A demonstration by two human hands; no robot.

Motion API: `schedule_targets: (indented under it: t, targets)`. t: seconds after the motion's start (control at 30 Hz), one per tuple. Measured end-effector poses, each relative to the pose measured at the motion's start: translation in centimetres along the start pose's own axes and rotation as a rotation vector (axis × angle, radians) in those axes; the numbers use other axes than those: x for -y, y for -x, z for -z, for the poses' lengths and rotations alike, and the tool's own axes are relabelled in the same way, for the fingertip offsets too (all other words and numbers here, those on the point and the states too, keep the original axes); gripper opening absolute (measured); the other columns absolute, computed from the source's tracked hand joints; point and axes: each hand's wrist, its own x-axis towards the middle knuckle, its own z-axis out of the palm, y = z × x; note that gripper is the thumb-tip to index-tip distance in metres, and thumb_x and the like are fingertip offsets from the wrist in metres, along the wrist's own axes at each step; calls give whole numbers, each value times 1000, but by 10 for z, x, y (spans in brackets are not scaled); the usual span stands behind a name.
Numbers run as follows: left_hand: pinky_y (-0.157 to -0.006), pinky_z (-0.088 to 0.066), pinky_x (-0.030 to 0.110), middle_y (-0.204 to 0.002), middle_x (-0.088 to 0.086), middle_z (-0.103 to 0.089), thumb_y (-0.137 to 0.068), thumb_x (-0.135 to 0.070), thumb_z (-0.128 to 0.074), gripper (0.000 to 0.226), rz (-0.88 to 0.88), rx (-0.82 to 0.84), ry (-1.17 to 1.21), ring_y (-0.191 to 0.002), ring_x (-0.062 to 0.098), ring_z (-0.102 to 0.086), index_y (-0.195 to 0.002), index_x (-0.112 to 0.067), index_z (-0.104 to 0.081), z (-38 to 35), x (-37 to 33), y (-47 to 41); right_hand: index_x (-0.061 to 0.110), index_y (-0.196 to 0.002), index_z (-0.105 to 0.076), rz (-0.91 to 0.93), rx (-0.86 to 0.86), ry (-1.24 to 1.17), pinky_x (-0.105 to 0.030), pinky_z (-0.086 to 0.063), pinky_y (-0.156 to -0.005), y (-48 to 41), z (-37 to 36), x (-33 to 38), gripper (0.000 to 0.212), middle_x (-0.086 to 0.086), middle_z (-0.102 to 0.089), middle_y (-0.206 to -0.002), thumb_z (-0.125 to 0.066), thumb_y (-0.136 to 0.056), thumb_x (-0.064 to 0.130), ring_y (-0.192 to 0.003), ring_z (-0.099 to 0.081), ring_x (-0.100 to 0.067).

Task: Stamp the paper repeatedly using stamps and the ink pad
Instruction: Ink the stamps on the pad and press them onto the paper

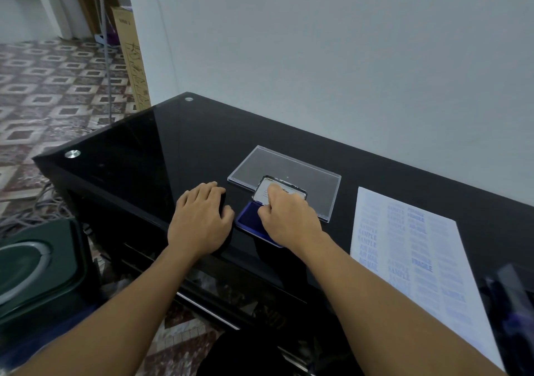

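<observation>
A blue ink pad (248,217) lies near the front edge of the black glass table (173,150). Its lid (292,192) is tilted up at the back, white label showing. My right hand (289,219) covers much of the pad, and its fingers pinch the lid. My left hand (199,219) rests palm down just left of the pad, fingers over a small black object (224,204) that is mostly hidden. The white paper (419,245) lies to the right, covered with several columns of blue stamp prints.
A clear plastic tray (277,164) lies flat behind the ink pad. A blurred dark object (508,294) sits at the paper's right edge. The wall runs along the table's far side. A dark speaker (34,263) and cables are on the floor to the left.
</observation>
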Motion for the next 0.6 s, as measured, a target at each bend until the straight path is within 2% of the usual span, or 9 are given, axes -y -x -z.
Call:
schedule_targets:
  t: [0.13,0.23,0.33,0.43,0.5,0.6]
  targets:
    - [-120,-18,42,-154,-2,-40,-98,-40,-41,48,-3,6,13,-145,18,-30,-142,-23,-47,0,2,-1,19,-89,-38,2,34,-12,-42,-51,-66,2,4,-1,13,0,-49,-73,-44,-99,24,-73,-56,-27]
    - [-122,-16,41,-157,-3,-37,-98,-42,-41,50,-3,29,29,-147,17,-27,-145,-24,-45,0,4,-1,22,-84,-34,-3,62,-33,-38,-43,-61,5,5,-2,18,-1,-50,-74,-43,-100,24,-67,-52,-23]
    - [-122,-15,41,-159,-3,-33,-97,-48,-43,54,12,68,54,-148,16,-24,-146,-25,-44,2,5,-3,21,-87,-36,3,71,-42,-37,-41,-60,8,6,-1,16,-1,-53,-75,-44,-100,22,-68,-54,-23]
    - [-120,-20,40,-155,-1,-40,-97,-46,-48,50,36,72,176,-145,17,-30,-141,-21,-53,7,5,-6,20,-88,-37,8,34,-44,-34,-38,-55,15,7,-1,14,-1,-54,-74,-44,-100,21,-65,-53,-20]
    - [-114,-28,37,-148,3,-50,-97,-39,-53,45,56,57,293,-139,19,-39,-135,-16,-58,15,3,-7,19,-90,-41,0,-10,-49,-37,-44,-56,21,8,-3,12,-4,-60,-79,-43,-100,23,-70,-57,-24]
    - [-101,-35,30,-138,6,-57,-97,-30,-56,41,93,58,396,-129,21,-49,-133,-10,-59,26,0,-5,18,-94,-46,-21,-51,-66,-44,-57,-65,34,14,-7,13,-6,-66,-89,-42,-101,28,-78,-62,-25]
